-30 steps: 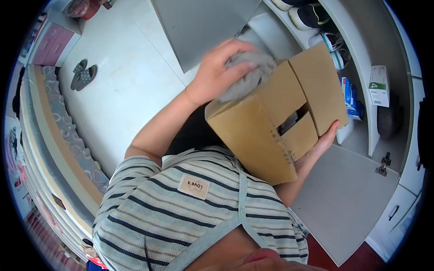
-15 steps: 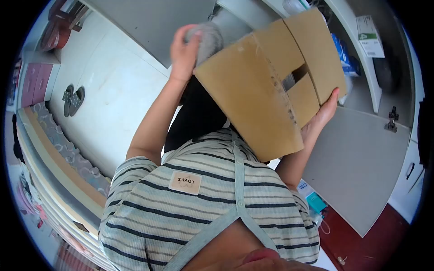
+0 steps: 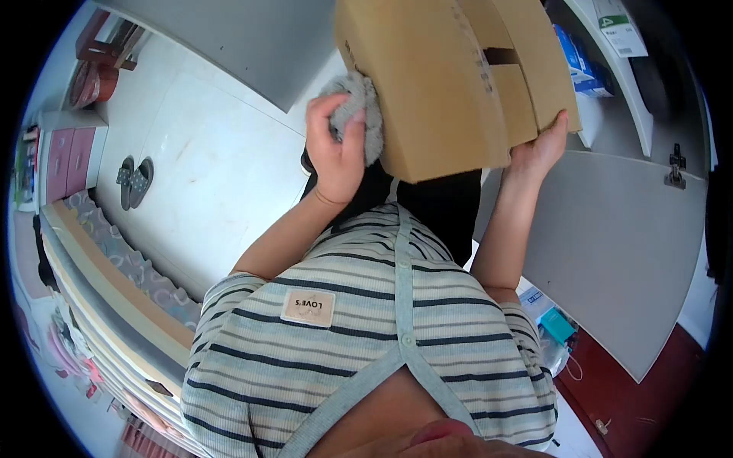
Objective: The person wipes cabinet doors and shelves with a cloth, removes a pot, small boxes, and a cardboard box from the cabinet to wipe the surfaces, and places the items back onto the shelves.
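Standing at the far left of the room, a white unit with pink drawers sat near a red bucket, and the edge of a bed ran down below it. A pair of dotted slippers lay side by side on the pale floor. A grey panel slanted across the top of the view. Just below it, the person's left hand had its fingers and thumb curled around a fluffy grey cloth, pressed up against the left side of a cardboard box. The box was held up in front of the striped shirt, tilted, over black trousers. At its lower right, the right hand was clamped on the edge, part of its grip hidden underneath. Further right, blue packets sat by a shelf, near a white and green carton. Below these, a grey door with a metal hinge stood open, a teal item beside its lower left edge.
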A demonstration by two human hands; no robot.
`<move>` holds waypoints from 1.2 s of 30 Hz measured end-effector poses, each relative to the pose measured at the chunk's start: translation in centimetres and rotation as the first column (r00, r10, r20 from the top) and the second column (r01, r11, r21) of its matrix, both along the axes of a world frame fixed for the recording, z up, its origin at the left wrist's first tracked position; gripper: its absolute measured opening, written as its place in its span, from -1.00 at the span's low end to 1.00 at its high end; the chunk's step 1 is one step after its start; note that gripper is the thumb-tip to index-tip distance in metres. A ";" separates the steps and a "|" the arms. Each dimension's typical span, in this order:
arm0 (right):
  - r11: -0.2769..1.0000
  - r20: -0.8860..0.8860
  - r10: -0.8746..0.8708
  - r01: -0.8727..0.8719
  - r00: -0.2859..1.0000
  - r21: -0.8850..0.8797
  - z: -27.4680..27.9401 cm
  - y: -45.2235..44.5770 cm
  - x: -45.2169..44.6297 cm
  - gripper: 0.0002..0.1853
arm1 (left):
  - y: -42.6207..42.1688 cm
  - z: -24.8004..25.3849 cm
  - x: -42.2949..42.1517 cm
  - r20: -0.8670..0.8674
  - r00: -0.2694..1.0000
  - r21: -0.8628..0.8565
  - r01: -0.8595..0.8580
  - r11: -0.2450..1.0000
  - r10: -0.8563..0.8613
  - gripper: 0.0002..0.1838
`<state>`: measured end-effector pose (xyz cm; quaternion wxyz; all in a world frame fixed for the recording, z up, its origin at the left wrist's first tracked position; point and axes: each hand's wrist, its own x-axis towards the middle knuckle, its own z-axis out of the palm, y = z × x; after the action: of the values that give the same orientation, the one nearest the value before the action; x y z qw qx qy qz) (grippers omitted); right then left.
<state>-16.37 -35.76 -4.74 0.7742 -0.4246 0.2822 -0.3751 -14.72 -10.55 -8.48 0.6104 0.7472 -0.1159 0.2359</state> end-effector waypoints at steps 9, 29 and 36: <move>0.996 -0.013 -0.093 0.093 0.996 0.000 0.5 0.9 -0.7 -0.53 | 2.6 1.3 -2.7 0.381 0.891 0.278 0.143 0.950 -0.246 -0.62; 0.996 0.136 0.059 -0.050 0.989 -0.068 0.5 3.6 0.0 -0.58 | -6.7 -2.0 -4.8 0.489 0.519 0.866 -0.192 0.462 -0.701 -0.82; 0.995 0.145 0.087 -0.093 0.986 0.040 0.7 3.7 -0.9 -0.56 | -11.0 -2.3 -4.6 0.385 0.606 0.814 0.133 0.565 -0.697 -0.81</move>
<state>-17.24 -32.03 -4.04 0.8183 -0.3908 0.2151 -0.3625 -19.28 -21.53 -10.77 0.2204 0.7254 -0.5984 0.2591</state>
